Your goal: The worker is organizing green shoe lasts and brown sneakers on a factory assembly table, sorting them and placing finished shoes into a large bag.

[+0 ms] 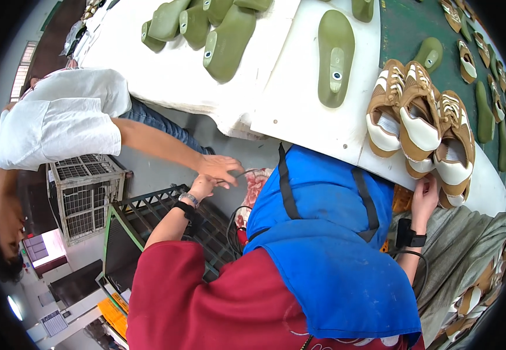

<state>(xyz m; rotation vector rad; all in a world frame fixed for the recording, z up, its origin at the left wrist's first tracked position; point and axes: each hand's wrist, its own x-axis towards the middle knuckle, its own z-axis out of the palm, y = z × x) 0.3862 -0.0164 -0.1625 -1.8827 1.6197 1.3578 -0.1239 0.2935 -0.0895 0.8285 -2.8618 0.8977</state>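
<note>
Workshop clutter fills the view, seen from above a seated person in a red shirt and a blue apron [329,245]. Nearest, the left hand [201,186], wristband on the forearm, meets a co-worker's hand [222,167] over a dark metal rack [148,216]; something thin seems to pass between them, but whether the left hand is closed on it or merely touching I cannot tell. The right hand [425,198] reaches up with fingers loosely spread, fingertips touching the lowest of the brown-and-white shoes [419,125], not clamped on it.

Those shoes lie stacked on their sides at the near edge of the white worktop [299,111], overlapping one another, tan uppers with white panels and laces. They look light and fairly soft in the upper, stiffer at the sole; the heel or the sole edge would likely give the surest hold, since the pile could slide if pulled from below.

Farther back, olive-green shoe lasts [334,58] rest on the worktop, hard and smooth-looking. More shoes line the far right edge on a green surface.
</note>
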